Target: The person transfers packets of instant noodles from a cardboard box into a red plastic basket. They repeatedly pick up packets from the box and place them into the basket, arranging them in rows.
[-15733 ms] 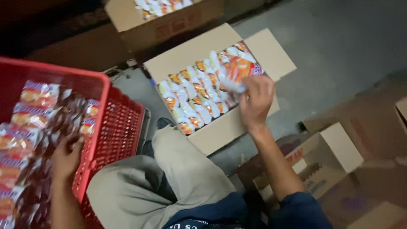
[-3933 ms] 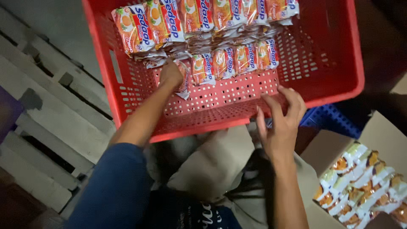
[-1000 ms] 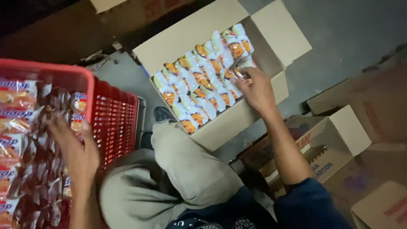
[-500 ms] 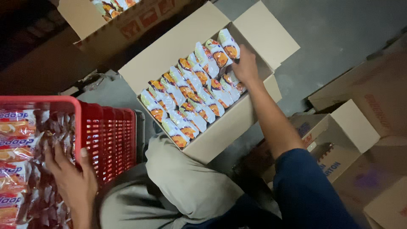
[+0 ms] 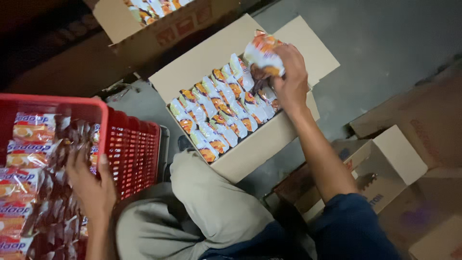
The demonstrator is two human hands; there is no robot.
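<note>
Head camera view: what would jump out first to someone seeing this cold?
The open cardboard box in the middle, with upright rows of orange-and-white snack packets, draws the eye first; the right hand lifts a packet above its far end. At the left, a red plastic crate holds more packets, with the left hand resting on them. Other cardboard boxes lie open around on the grey floor.
</note>
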